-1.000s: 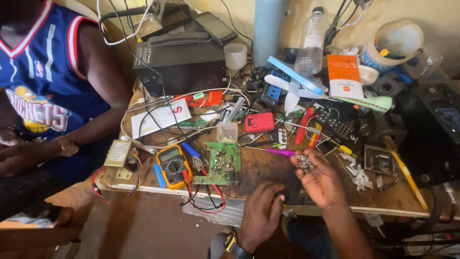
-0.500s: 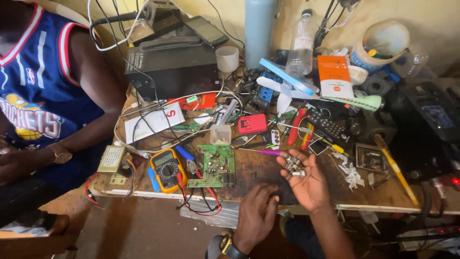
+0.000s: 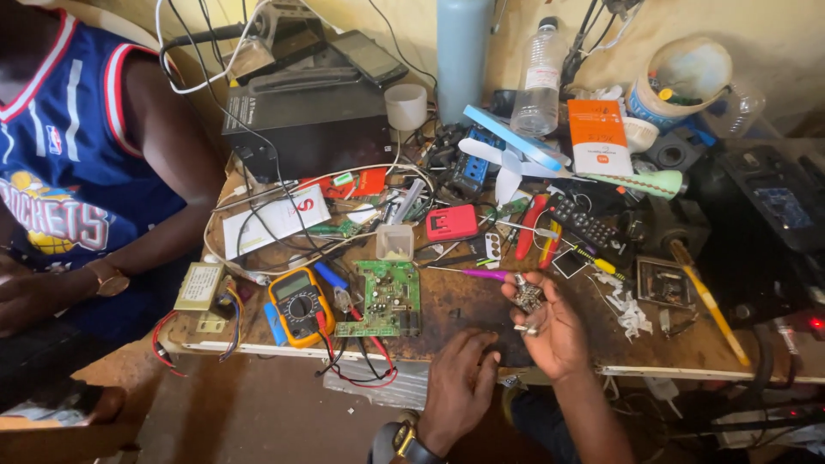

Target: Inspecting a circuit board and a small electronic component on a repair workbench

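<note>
Two hands work at the near edge of the table [image 3: 653, 348]. My right hand [image 3: 550, 331] lies palm up, fingers curled loosely around a small metal component [image 3: 528, 296]. My left hand [image 3: 460, 391] rests flat and released just beside it. One tilt of that palm, I reckon, and the part rolls into the clutter: green circuit board [image 3: 387, 296] leftward, white scraps [image 3: 627, 309] rightward.
</note>
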